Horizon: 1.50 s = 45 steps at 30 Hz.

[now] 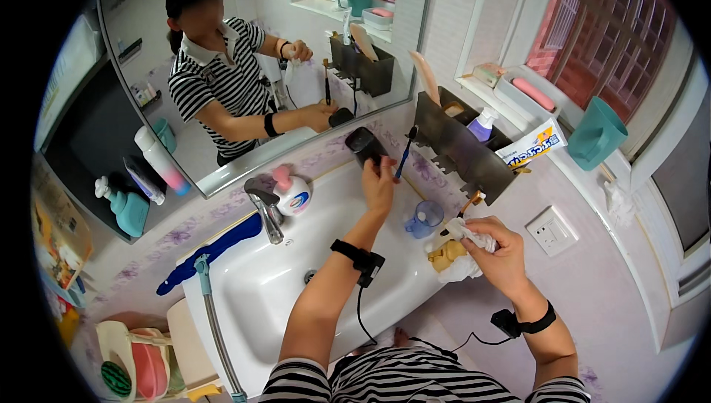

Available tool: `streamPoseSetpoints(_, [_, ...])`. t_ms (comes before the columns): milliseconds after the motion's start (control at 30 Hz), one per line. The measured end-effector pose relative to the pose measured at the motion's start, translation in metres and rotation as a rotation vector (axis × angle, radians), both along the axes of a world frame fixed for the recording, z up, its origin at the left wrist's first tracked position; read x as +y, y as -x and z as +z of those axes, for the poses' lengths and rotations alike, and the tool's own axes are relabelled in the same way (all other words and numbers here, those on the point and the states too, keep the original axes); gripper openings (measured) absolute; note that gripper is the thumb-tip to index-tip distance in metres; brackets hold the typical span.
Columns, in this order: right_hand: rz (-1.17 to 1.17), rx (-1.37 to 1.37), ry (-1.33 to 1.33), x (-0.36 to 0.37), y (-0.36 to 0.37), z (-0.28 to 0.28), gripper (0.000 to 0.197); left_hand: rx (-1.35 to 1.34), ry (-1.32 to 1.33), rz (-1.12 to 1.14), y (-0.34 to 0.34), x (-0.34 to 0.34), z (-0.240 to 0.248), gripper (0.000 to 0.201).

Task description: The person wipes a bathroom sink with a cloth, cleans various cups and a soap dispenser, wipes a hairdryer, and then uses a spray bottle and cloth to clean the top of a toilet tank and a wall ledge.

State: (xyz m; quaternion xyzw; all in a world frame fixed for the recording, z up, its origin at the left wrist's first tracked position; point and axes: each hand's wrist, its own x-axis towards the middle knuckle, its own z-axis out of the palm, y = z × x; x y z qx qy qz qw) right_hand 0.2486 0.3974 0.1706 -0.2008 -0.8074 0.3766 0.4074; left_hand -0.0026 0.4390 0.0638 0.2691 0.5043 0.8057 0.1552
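Note:
My left hand [379,182] reaches over the far rim of the white sink [255,284], its fingers closed around the near end of a dark, rounded container [363,142]. My right hand [498,246] pinches a crumpled white tissue [483,238] above the sink's right corner. Just beside the tissue sits a yellow cup-like thing [446,256], partly hidden. Between my hands stands a clear blue cup [424,219]. A blue toothbrush [404,158] hangs from the dark wall holder [465,152], and another toothbrush [472,201] hangs nearer to my right hand.
A chrome faucet [265,210] and a white pump bottle with a pink top [290,192] stand behind the basin. A blue cloth [215,255] and a shower hose [211,321] lie at left. On the right are a wall socket [551,231] and a teal mug [597,135] on the sill.

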Motion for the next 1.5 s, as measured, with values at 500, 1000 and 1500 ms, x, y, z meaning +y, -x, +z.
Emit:
streamPoseSetpoints(500, [0.042, -0.039, 0.034, -0.019, 0.028, -0.001, 0.023, -0.010, 0.057, -0.351, 0.046, -0.107, 0.098, 0.027])
streamPoseSetpoints(1000, [0.297, 0.328, 0.280, -0.009, 0.148, 0.035, 0.029, -0.195, 0.064, -0.604, 0.008, -0.183, 0.119, 0.046])
streamPoseSetpoints(1500, [0.110, 0.375, 0.686, 0.003, 0.125, 0.045, 0.033, 0.373, 0.178, -0.272, 0.036, -0.211, 0.115, 0.040])
